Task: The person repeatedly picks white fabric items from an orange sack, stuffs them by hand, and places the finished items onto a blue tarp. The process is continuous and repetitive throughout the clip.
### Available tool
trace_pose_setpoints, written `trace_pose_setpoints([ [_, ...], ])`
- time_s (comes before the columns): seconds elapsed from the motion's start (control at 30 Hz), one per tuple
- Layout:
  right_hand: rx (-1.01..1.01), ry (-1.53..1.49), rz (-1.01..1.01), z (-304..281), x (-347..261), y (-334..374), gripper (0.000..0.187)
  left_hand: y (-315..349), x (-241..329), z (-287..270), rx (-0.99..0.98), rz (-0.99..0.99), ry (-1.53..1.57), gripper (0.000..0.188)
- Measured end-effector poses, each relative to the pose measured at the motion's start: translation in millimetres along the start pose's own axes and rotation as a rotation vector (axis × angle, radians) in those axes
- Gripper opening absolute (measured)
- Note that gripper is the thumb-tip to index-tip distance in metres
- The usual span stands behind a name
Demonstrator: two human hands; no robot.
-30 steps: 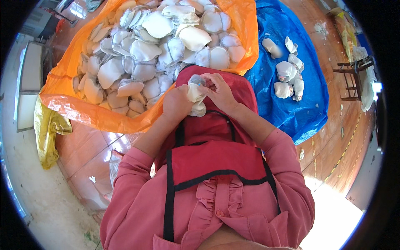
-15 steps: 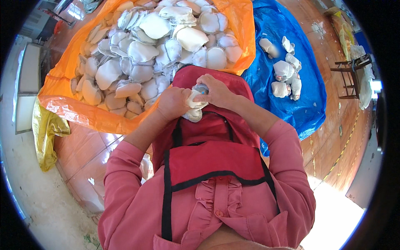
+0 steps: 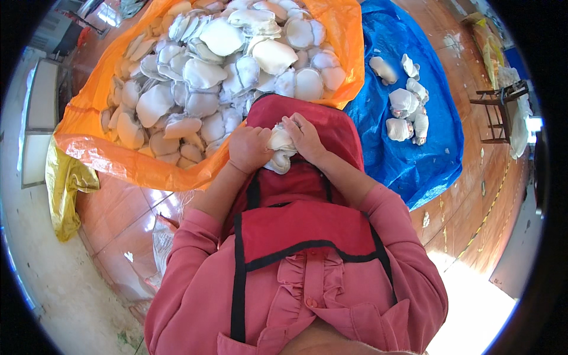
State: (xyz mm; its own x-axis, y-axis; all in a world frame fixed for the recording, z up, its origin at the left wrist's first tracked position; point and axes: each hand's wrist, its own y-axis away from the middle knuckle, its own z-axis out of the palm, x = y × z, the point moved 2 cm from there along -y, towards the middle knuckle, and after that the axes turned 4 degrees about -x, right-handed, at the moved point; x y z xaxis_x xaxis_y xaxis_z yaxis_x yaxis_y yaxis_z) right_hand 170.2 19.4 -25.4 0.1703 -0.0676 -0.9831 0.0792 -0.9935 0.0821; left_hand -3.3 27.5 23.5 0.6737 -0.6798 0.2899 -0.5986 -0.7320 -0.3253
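Over the red apron (image 3: 313, 228) on my lap, a bunched white fabric piece (image 3: 280, 151) is held between my two hands. My left hand (image 3: 248, 149) is closed around its left side. The fingers of my right hand (image 3: 305, 139) are bent and grip its upper right side. Folds of the piece hang below my hands; its inside is hidden. Just ahead lies a big heap of flat, rounded white fabric pieces (image 3: 222, 36) on an orange plastic sheet (image 3: 142, 173). Several balled white fabric bundles (image 3: 404, 102) rest on a blue plastic sheet (image 3: 378, 165) to the right.
A dark wooden stool (image 3: 500, 112) stands at the far right near a white plastic bag (image 3: 520, 130). At the left, a yellow sack (image 3: 68, 195) lies against the wall. The tiled floor (image 3: 109, 213) shows between the sheets and the wall.
My right hand has pulled in closer over the fabric piece, and both elbows have drawn inward. A bluish patch at the top of the piece no longer shows; white cloth is there now.
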Motion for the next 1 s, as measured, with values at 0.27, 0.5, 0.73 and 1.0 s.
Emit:
trace_pose_setpoints([
  [0.27,0.109,-0.751,0.341,22,17,5,0.033,3,-3,10,0.066,-0.059,0.046,0.023],
  [0.5,0.200,-0.067,0.046,5,4,9,0.036,-20,16,-33,0.081,0.232,0.186,0.038],
  [0.73,0.199,0.180,0.005,3,-24,12,0.036,-12,15,-31,-0.072,0.115,0.188,0.051],
  [1.0,0.182,0.258,0.003,3,-21,9,0.038,-29,25,-39,-0.476,-0.168,-0.129,0.048],
])
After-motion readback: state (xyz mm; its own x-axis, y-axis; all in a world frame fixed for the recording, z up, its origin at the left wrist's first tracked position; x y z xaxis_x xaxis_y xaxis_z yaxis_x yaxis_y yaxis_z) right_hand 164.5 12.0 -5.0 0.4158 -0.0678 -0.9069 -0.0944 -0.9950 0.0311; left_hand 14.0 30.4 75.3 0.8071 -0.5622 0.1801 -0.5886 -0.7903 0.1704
